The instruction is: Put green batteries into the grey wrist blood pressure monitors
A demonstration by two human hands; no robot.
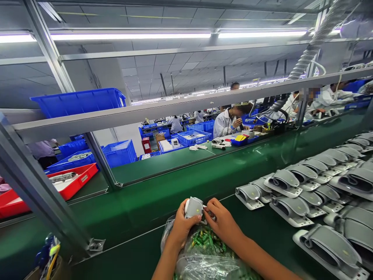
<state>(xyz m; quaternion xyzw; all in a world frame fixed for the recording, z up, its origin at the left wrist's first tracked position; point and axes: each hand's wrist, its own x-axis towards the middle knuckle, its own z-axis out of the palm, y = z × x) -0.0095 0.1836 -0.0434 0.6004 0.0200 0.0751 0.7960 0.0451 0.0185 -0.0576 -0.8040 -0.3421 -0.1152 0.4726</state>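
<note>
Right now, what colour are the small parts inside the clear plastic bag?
The small parts are green; head view.

The scene is bright, lit from overhead by long strip lights (131, 36) far beyond the left hand (182, 227) and right hand (224, 223). Shadows beneath the hands stay soft. Glare streaks the plastic bag (210, 264) just below them. Wide-angle distortion slants the metal rail (37, 182) toward the edge, and distant areas look slightly soft.
</note>
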